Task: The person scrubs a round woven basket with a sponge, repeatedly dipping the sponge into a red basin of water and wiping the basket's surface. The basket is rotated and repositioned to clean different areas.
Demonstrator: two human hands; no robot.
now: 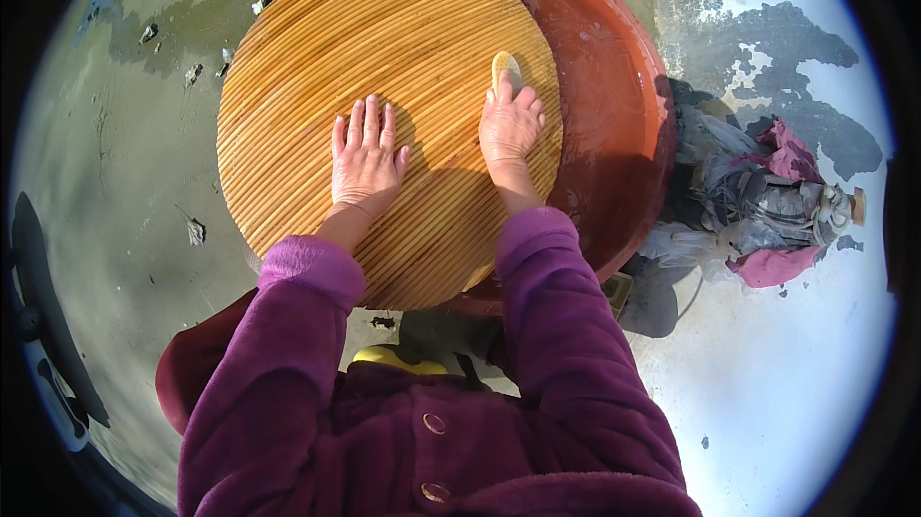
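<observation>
A round board of parallel wooden or reed strips [288, 157] rests over the left part of a large red-brown plastic basin [604, 85]. Flat on the board, near its middle, lies my left hand [367, 164], its fingers spread a little and holding nothing. My right hand [512, 118] is nearer the board's right side, its fingers curled over a small pale oval brush or scrubber [505, 64] that touches the strips. The underside of that tool is hidden. Wet-looking red plastic shows in the basin to the right of the board.
Right of the basin lies a heap of clear plastic bags [691, 240] and pink material [781, 265] against a whitish surface with peeled patches. Dry leaves [196, 231] are scattered on the concrete ground at left. A yellow object [396, 359] shows below the board.
</observation>
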